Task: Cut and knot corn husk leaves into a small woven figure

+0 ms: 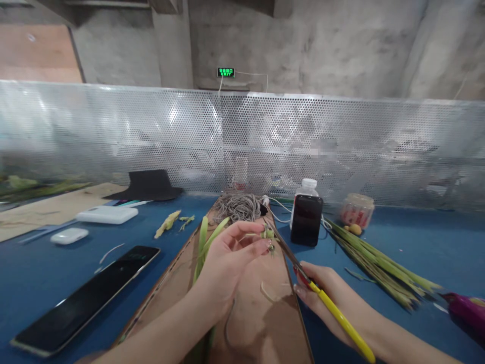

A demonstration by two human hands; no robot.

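Left hand (226,259): thumb and fingers pinching green piece (267,234)
Green piece: at fingertips, above board (275,321), on the near side of cord pile (240,207)
Right hand (333,289): grasping tool (335,314), yellow handle, metal end angled up-left
Tool tip: close to green piece; can't tell if touching
Leaf strips (202,245): on board, partly behind left hand
Cord pile: grey, far end of board
Standing phone (306,221): upright in front of bottle (309,185), right of board
Stalks (382,263): bundle on blue table (424,240), jar (356,210) near far end
Flat phone (91,298): table, left of board
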